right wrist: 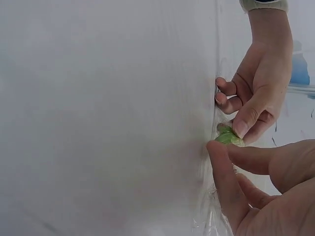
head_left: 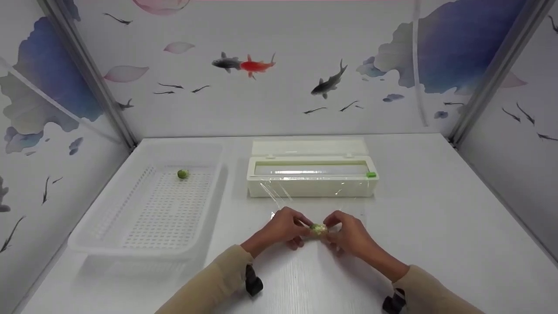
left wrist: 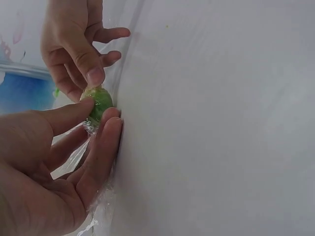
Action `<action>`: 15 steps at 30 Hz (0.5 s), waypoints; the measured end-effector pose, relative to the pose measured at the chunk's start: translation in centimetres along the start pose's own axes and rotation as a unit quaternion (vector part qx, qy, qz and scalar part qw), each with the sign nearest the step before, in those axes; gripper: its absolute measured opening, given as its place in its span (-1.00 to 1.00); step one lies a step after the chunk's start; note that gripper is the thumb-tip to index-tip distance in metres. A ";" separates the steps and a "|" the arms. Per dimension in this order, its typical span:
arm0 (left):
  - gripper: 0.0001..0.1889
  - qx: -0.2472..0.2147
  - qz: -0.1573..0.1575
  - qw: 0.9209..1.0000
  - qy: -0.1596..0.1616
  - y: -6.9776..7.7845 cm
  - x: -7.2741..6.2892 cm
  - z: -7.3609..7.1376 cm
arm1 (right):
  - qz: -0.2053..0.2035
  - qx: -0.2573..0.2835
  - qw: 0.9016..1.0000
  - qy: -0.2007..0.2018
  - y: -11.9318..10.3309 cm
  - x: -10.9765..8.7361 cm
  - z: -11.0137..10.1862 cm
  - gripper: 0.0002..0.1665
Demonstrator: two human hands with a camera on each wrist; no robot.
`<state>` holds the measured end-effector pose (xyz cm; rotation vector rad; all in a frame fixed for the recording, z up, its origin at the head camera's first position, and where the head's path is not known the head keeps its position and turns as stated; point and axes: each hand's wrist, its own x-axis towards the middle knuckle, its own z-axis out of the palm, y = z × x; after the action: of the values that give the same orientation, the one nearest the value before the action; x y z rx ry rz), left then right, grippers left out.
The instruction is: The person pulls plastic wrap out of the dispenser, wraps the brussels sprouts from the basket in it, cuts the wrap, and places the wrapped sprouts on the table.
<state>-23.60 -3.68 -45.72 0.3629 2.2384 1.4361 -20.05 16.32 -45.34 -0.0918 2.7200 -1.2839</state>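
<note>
Both hands meet over the table around a small green Brussels sprout (head_left: 319, 229) that has clear cling film (left wrist: 90, 127) about it. My left hand (head_left: 283, 227) pinches it from the left between thumb and fingers. From the opposite side, my right hand (head_left: 351, 235) holds it with thumb and fingertips. In the left wrist view its green side shows between the fingers, with the film bunched against it. A sheet of film runs back from the hands to a white cling film box (head_left: 311, 187), whose lid stands up.
A white perforated plastic basket (head_left: 83, 242) stands at the left, with another Brussels sprout (head_left: 182, 174) near its far end. A green slider (head_left: 371, 174) sits at the box's right front edge. Printed panels (head_left: 279, 109) enclose the white table (head_left: 444, 209) at the back and sides.
</note>
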 end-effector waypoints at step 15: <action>-0.87 0.025 -0.002 1.000 0.013 0.4 1.1 -0.3 | -0.016 -0.045 0.999 -0.003 -0.2 0.8 -0.8 -0.80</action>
<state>-24.68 -3.25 -45.46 0.3561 2.2979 1.3933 -20.92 16.69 -44.77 -0.1473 2.7829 -1.1656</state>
